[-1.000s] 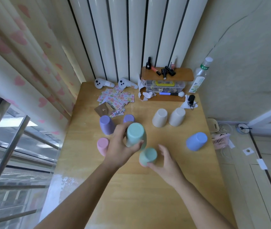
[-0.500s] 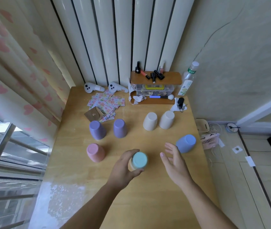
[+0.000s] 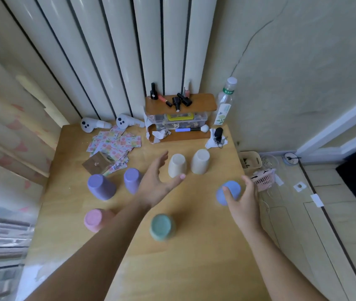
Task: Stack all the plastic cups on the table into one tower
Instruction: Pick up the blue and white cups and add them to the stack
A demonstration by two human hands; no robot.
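Upside-down plastic cups stand on the wooden table [image 3: 172,270]. A green stack [image 3: 162,227] is near the front, between my forearms. A pink cup [image 3: 94,220] is at the left, with two purple cups [image 3: 100,186] [image 3: 132,180] behind it. Two cream cups [image 3: 177,165] [image 3: 200,161] stand further back. My left hand [image 3: 157,183] hovers open with spread fingers, just left of the nearer cream cup. My right hand [image 3: 243,200] wraps the blue cup [image 3: 231,190] near the right edge, thumb on its left side and fingers on its right.
At the back stand a wooden shelf [image 3: 201,103] with small bottles, a clear box, a water bottle [image 3: 224,103] and two white controllers [image 3: 90,124]. Sticker cards [image 3: 114,144] lie back left. A pink basket [image 3: 264,179] sits on the floor past the table's right edge.
My left hand let go of the green stack and moved back toward the cream cups. My right hand moved right and closed around the blue cup.
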